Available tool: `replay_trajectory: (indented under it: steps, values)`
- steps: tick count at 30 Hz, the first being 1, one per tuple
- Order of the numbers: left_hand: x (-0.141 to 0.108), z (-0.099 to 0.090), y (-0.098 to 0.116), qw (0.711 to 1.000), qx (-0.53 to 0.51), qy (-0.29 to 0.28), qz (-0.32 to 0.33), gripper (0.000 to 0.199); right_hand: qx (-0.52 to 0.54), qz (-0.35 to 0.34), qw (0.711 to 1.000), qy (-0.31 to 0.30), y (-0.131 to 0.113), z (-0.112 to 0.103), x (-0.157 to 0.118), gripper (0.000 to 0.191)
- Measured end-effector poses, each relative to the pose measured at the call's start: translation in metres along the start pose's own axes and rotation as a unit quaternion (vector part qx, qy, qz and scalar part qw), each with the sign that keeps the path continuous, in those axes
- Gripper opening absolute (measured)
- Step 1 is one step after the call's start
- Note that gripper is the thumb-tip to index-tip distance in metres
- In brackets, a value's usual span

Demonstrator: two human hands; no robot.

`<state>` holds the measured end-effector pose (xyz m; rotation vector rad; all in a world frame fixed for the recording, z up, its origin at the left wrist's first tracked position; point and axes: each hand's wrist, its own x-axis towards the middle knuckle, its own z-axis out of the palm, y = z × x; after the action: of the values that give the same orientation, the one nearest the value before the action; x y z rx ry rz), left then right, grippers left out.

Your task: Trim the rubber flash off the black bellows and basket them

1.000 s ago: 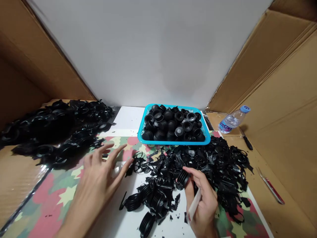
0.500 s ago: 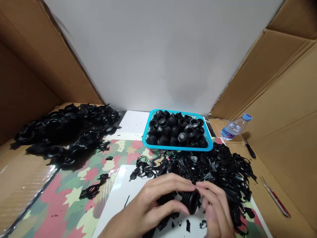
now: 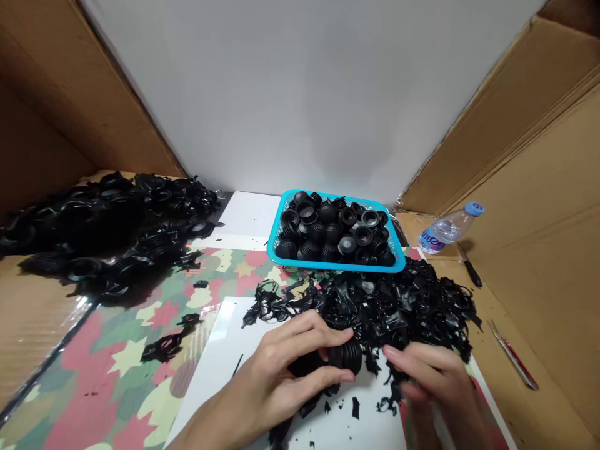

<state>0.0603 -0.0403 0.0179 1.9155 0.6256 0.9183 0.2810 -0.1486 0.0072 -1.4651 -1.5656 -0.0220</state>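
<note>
My left hand (image 3: 281, 369) is closed round a black ribbed rubber boot (image 3: 345, 357), thumb below and fingers above, over the white board (image 3: 220, 350). The boot's ribbed end faces right, and my palm and fingers hide the rest. My right hand (image 3: 435, 381) is apart from it on the right, blurred, with its fingers stretched and the thumb away from them; I see nothing held in it. Just beyond both hands lies a heap of black rubber trimmings (image 3: 403, 306). Small scraps (image 3: 355, 407) are scattered on the board.
A blue basket (image 3: 337, 267) full of ribbed black boots stands at the back. At left is a large pile of untrimmed black rubber parts (image 3: 126, 231). On the right are a water bottle (image 3: 450, 229), a black-handled knife (image 3: 471, 270) and red-and-silver tweezers (image 3: 515, 359). Cardboard walls flank the table.
My right hand has drawn away from the boot to the right. My left hand has turned the boot, so its ribbed side shows more. The view has tilted slightly.
</note>
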Motion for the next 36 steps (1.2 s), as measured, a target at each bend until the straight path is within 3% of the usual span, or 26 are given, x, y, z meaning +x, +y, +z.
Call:
replay_trajectory:
  steps: [4, 9, 15, 18, 20, 22, 24, 26, 28, 30, 36]
  values:
    - [-0.002, 0.002, -0.002, 0.999, -0.025, -0.012, 0.019, 0.034, 0.101, -0.009, 0.994, -0.03, -0.012, 0.023, 0.011, 0.021]
    - [-0.006, 0.004, -0.004, 0.999, -0.044, -0.018, 0.01, 0.033, 0.195, 0.032, 0.979, -0.048, -0.004, 0.029, 0.015, 0.007]
    - [-0.003, 0.015, -0.007, 0.999, -0.05, 0.018, 0.003, 0.018, 0.104, -0.01, 0.994, 0.028, -0.01, 0.043, 0.009, 0.019]
    - [-0.002, 0.025, -0.01, 0.996, -0.065, 0.045, -0.037, 0.01, 0.068, -0.013, 0.996, 0.051, -0.013, 0.049, 0.005, 0.018]
    - [-0.004, 0.029, -0.011, 0.992, -0.084, 0.048, -0.079, 0.018, 0.05, 0.025, 0.996, 0.075, -0.009, 0.044, 0.007, 0.018]
    - [-0.006, 0.029, -0.012, 0.984, -0.123, 0.029, -0.125, 0.021, 0.02, 0.114, 0.985, 0.125, 0.002, 0.03, 0.013, 0.022]
    - [-0.008, 0.025, -0.011, 0.969, -0.179, 0.004, -0.168, 0.02, -0.007, 0.254, 0.944, 0.212, 0.018, 0.013, 0.021, 0.014]
    - [-0.007, 0.02, -0.01, 0.96, -0.208, -0.009, -0.187, 0.018, 0.036, 0.328, 0.895, 0.301, 0.034, -0.001, 0.026, 0.021]
    - [-0.005, 0.015, -0.008, 0.967, -0.186, -0.001, -0.172, 0.014, 0.017, 0.354, 0.9, 0.253, 0.045, -0.007, 0.025, 0.029]
    - [-0.002, 0.013, -0.007, 0.976, -0.151, 0.0, -0.155, 0.017, 0.0, 0.34, 0.924, 0.176, 0.048, -0.005, 0.018, 0.039]
    - [-0.001, 0.012, -0.004, 0.985, -0.127, -0.01, -0.119, 0.028, -0.056, 0.225, 0.97, 0.078, 0.04, 0.007, 0.004, 0.039]
